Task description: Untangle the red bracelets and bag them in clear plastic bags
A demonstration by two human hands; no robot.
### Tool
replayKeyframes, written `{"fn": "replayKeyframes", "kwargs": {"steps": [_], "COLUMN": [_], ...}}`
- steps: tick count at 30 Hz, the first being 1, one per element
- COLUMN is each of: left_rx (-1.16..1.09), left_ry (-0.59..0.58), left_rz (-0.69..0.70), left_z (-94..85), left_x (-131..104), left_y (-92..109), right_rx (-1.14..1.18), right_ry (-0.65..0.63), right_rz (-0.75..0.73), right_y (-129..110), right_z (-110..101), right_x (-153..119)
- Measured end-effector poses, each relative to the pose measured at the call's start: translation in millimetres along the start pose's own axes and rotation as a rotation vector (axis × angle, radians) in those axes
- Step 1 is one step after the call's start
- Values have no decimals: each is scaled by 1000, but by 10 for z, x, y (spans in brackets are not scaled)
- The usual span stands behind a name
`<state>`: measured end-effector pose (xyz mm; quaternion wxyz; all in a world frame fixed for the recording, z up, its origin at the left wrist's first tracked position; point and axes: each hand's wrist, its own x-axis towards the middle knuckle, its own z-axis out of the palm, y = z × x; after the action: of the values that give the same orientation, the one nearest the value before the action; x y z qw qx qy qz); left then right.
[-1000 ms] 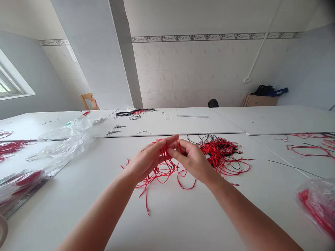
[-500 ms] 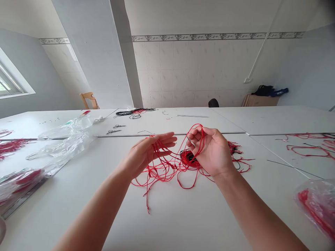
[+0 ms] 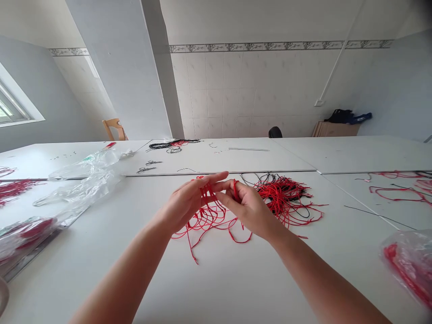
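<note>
Several red cords [image 3: 208, 198] hang over the fingers of my left hand [image 3: 187, 198], whose thumb lies along them at the middle of the view. My right hand [image 3: 248, 204] has its fingertips up against the cords at my left hand, and a red cord loop [image 3: 235, 190] passes round its fingers. Below both hands, cord ends with small knots trail on the white table [image 3: 216, 288]. A pile of red and black cords [image 3: 283, 193] lies just beyond and to the right of my right hand.
Clear plastic bags [image 3: 91, 175] lie at the left, and a bag of red cord [image 3: 410, 265] at the right edge. Two scissors [image 3: 146, 169] and a black cord bundle [image 3: 168, 145] are farther back. Loose cords [image 3: 401, 191] lie at the right.
My right hand has moved left to meet my left hand, its palm turned down and fingers closed in. The pile behind it shows more.
</note>
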<state>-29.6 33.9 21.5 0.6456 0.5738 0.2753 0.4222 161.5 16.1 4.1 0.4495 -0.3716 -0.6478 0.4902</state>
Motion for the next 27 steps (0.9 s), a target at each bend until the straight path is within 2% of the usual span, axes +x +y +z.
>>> {"fn": "replayKeyframes", "kwargs": {"steps": [5,9,12,17,19,24,27], "left_rx": [20,50,65,5,-48,-177,-199], "left_ry": [-2,-60,-58,18,69,230,258], "left_rz": [-51,-9,7,15,37,103,97], "left_z": [27,37,11,-48,-62,-98,-103], "left_x": [-8,-5,-6,-5,0,0,-3], "left_y": [5,36,45,59,94,224,243], "right_rx": [-27,117,338,655,736,907,917], "right_ry": [-33,8,78,295,343,290,186], "right_rz": [-36,-57,-34,-71,-98,-91,-29], "right_y": [30,-1,-54,-131,-137,-143,-154], "right_z": [16,-25,-89,-248,-316,-402,-347], "right_x": [12,36,65,100,99,81,69]}}
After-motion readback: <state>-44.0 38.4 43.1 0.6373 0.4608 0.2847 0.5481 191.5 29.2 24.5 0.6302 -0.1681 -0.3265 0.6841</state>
